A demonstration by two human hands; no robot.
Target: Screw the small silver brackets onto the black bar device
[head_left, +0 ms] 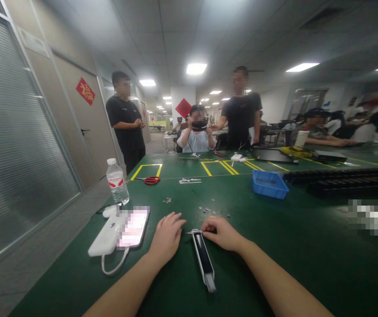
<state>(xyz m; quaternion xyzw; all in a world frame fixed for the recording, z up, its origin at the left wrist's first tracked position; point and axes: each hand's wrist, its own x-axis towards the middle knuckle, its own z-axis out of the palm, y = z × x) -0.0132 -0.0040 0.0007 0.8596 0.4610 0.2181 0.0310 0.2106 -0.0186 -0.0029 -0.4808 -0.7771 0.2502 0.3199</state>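
A long, narrow white device with a dark glossy face lies on the green table between my hands. A thin pin-like piece juts out to the left of its far end. My left hand is just left of that end, fingers spread and holding nothing. My right hand has its fingers curled, with thumb and index tips at the device's far right corner. What those fingertips may hold is too small to make out. Several small metal nuts or rings lie beyond my hands, with another small group further left.
At the left are a water bottle, a white power bank cabled to a phone, and red scissors. A blue tray and black racks stand right. Several people are beyond the table.
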